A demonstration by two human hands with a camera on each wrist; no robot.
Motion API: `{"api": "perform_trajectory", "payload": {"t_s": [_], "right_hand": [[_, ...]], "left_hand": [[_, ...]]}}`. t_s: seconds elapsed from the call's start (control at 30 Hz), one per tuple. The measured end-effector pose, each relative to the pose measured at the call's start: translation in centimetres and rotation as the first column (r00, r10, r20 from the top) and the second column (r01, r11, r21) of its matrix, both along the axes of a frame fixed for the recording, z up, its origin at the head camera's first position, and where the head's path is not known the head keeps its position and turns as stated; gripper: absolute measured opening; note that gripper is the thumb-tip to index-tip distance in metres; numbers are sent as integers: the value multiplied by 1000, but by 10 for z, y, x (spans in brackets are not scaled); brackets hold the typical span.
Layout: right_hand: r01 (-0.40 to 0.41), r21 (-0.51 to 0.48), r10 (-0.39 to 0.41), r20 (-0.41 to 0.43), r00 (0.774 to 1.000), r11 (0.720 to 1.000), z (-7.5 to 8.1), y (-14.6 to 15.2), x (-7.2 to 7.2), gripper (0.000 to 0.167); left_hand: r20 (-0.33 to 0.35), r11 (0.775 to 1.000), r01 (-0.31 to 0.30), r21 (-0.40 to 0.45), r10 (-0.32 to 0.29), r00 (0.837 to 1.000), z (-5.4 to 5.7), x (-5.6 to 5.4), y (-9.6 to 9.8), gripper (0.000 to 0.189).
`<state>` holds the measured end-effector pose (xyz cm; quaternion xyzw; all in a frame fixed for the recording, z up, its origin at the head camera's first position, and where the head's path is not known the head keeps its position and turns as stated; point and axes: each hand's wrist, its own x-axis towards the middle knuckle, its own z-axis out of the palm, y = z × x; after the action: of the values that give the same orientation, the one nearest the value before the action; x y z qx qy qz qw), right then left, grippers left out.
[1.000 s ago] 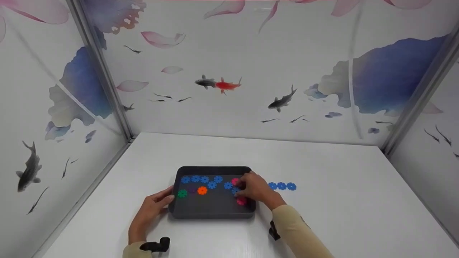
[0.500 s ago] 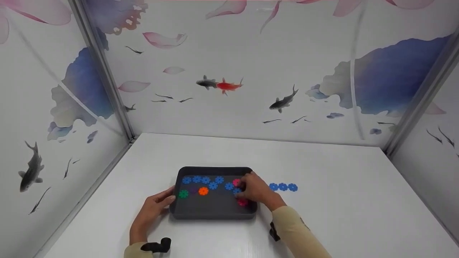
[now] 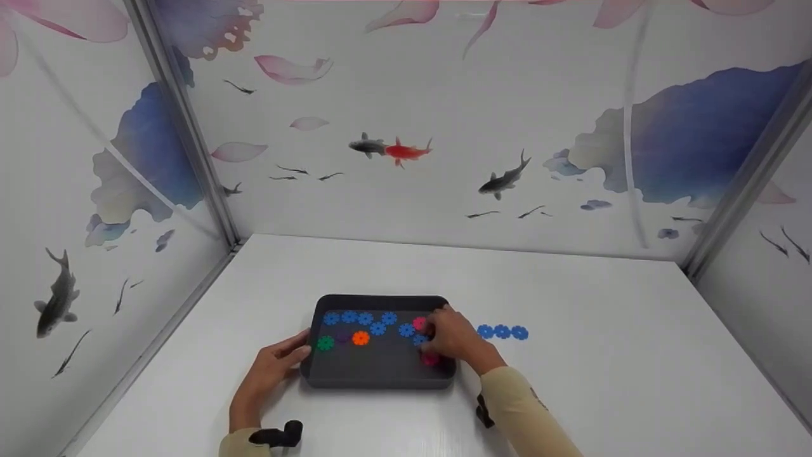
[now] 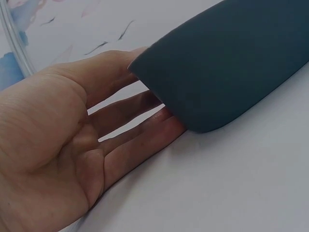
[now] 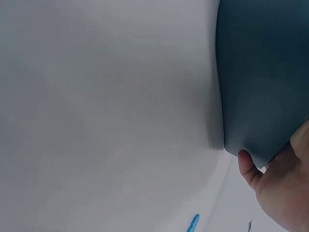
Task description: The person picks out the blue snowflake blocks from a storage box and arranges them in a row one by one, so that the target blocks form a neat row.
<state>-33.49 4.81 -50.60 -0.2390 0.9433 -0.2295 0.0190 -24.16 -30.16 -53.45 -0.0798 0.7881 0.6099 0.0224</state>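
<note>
A dark grey tray stands on the white table, holding several flower-shaped plastic discs. In the head view, my left hand grips the tray's left side, thumb at the rim and fingers along the outer wall; the left wrist view shows these fingers against the wall. My right hand reaches over the tray's right rim. Its bent fingers and thumb are at a blue disc, between a pink disc and a crimson disc. Whether they pinch it is unclear. Right fingertips are hidden in the right wrist view.
Several blue discs lie along the tray's back, with green, purple and orange ones in front. Three blue discs lie in a row on the table, right of the tray. Printed panels enclose the table.
The head view has shifted very slightly. Both hands, the tray and the discs otherwise keep nearly the same places.
</note>
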Motion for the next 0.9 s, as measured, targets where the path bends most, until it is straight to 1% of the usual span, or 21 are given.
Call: {"api": "perform_trajectory", "payload": {"t_s": [0.1, 0.33, 0.6, 0.77, 0.9], "right_hand": [[1, 3, -1, 3, 1000, 1000, 0, 0, 0, 25], [12, 13, -12, 7, 1000, 1000, -2, 1, 1, 26], [-5, 40, 7, -49, 999, 999, 0, 2, 2, 27], [-9, 76, 13, -48, 999, 997, 1, 1, 2, 28], [-6, 82, 9, -36, 999, 997, 1, 1, 2, 26]], "left_hand": [[1, 1000, 2, -10, -2, 1000, 0, 0, 0, 55], [1, 1000, -4, 2, 4, 1000, -1, 0, 0, 54], [-10, 1000, 1, 2, -1, 1000, -2, -2, -1, 52], [-28, 1000, 15, 13, -15, 999, -2, -1, -1, 54], [-42, 999, 33, 17, -32, 999, -1, 1, -2, 55]]}}
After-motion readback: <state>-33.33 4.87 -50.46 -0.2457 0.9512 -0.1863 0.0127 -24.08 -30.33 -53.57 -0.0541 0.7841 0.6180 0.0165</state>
